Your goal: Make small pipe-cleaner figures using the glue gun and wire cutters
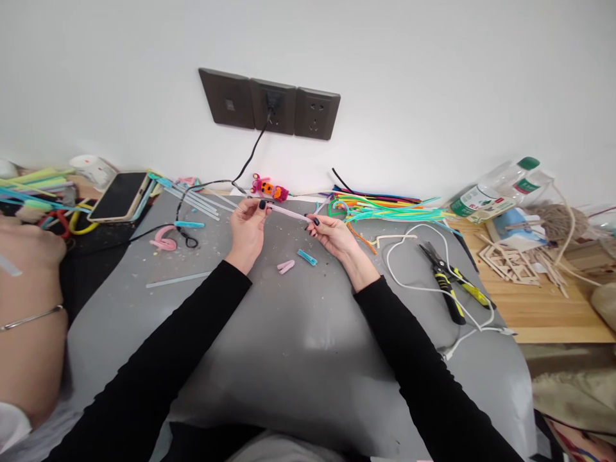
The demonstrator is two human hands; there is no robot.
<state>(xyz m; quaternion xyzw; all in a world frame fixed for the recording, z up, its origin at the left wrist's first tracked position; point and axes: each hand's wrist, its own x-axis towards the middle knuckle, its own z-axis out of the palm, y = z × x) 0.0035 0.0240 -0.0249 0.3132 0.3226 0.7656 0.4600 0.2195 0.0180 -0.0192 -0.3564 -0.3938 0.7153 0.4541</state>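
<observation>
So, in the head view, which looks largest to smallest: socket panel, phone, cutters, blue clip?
1. Socket panel.
2. Phone and cutters: similar, and at different distances, so unranked.
3. Blue clip.

One pink stick (289,212), three wall plates (272,106)

bare grey mat (298,359) near; pliers (450,282), white cable (409,282) crowd right.
</observation>
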